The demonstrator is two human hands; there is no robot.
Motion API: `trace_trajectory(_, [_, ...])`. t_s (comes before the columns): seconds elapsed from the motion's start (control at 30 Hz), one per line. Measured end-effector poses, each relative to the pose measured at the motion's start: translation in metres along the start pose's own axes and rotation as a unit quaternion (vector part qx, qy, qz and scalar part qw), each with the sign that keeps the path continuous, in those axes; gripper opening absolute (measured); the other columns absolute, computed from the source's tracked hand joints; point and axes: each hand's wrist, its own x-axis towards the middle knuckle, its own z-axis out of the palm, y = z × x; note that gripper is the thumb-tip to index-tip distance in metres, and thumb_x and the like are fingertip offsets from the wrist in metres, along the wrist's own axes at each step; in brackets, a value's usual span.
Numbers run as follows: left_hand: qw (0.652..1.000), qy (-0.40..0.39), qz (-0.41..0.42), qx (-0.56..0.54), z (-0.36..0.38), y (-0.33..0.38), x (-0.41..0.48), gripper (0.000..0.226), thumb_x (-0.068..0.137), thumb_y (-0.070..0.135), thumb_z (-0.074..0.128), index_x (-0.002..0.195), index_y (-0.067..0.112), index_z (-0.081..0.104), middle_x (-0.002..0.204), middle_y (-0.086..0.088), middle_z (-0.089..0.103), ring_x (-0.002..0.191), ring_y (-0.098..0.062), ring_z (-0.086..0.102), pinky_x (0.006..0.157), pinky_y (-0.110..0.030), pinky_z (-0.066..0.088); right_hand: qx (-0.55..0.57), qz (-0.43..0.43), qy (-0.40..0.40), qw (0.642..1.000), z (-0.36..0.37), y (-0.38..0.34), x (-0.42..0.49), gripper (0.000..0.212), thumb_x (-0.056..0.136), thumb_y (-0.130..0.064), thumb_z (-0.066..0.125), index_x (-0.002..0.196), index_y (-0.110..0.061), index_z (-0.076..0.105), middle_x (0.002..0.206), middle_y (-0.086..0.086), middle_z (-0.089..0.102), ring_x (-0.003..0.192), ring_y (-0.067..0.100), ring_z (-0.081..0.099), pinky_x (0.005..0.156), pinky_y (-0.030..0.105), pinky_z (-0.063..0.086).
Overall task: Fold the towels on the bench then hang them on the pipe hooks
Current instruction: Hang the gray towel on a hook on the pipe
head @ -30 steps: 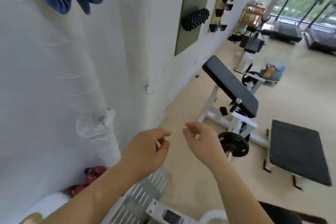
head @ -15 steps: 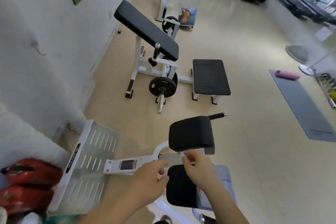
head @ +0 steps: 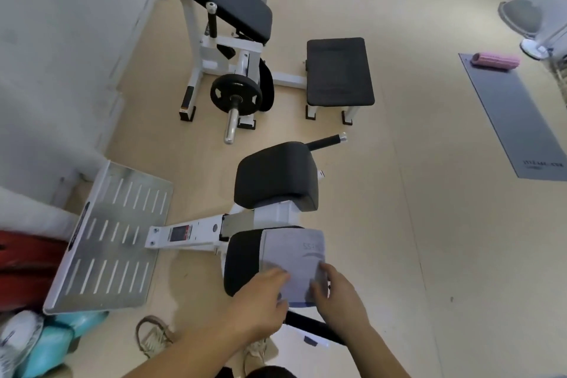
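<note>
With the gaze dropped from the wall to the black padded bench [head: 242, 264], both hands, empty in mid-air a second ago, now meet the pale grey towel [head: 294, 255] lying on it, the left hand [head: 260, 296] with fingers fairly straight, the right hand [head: 342, 294] with fingers bent and its grip unclear, so folding this towel likely starts.

Items by count: one towel [head: 294, 261]; two hands, left hand [head: 260, 304] and right hand [head: 340, 294]; four black pads [head: 276, 175]; two shoes [head: 153, 336]; one pink roller [head: 495, 61]; one mat [head: 515, 120]; one footplate [head: 113, 233].
</note>
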Motion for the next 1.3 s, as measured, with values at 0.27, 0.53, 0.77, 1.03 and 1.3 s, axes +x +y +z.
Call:
trace_trajectory(0.27, [0.998,-0.006,-0.006,0.061,0.035,0.001,0.015,0.059,0.100,0.025,0.054,0.155,0.034,0.033,0.168,0.012,0.016,0.154,-0.009,0.012,0.124,-0.028,0.016,0.142,0.043,0.012,0.989,0.008,0.027,0.008,0.025,0.093,-0.042,0.066,0.107,-0.023,0.057,0.091,-0.004,0.067,0.080,0.012,0.063,0.065,0.024,0.051])
trace_trajectory(0.53, [0.999,-0.007,-0.039,-0.013,0.032,-0.002,0.011,0.060,0.099,0.029,0.054,0.155,0.034,0.033,0.161,0.012,0.032,0.148,-0.012,0.033,0.122,-0.032,0.032,0.288,0.084,-0.030,0.953,0.001,0.016,0.012,0.038,0.071,-0.039,0.080,0.075,-0.005,0.064,0.074,0.014,0.066,0.065,0.026,0.062,0.058,0.038,0.049])
trace_trajectory(0.77, [0.975,0.207,-0.019,-0.076,-0.027,-0.002,-0.021,0.051,0.094,0.032,0.064,0.141,0.042,0.045,0.142,0.025,0.047,0.135,-0.004,0.045,0.113,-0.024,0.037,0.213,-0.110,-0.025,0.971,-0.037,-0.063,-0.001,0.020,0.082,-0.022,0.073,0.086,-0.016,0.054,0.078,-0.002,0.058,0.069,0.011,0.055,0.062,0.020,0.047])
trace_trajectory(1.03, [0.940,0.337,0.035,-0.039,-0.123,-0.005,-0.117,0.071,0.087,0.036,0.069,0.149,0.047,0.036,0.143,0.030,0.043,0.133,0.008,0.042,0.115,-0.022,0.038,0.026,-0.404,-0.133,0.904,-0.084,-0.214,-0.035,0.014,0.080,-0.028,0.078,0.091,-0.029,0.070,0.085,-0.007,0.072,0.080,0.006,0.066,0.074,0.022,0.056])
trace_trajectory(1.3, [0.865,0.447,-0.005,-0.227,-0.184,-0.058,-0.221,0.016,0.081,0.023,0.076,0.084,0.036,0.067,0.076,0.009,0.069,0.066,0.000,0.060,0.062,-0.020,0.049,-0.011,-0.486,-0.168,0.858,-0.060,-0.361,-0.074,0.038,0.069,-0.045,0.089,0.099,-0.032,0.071,0.093,-0.006,0.073,0.086,0.007,0.068,0.076,0.022,0.054])
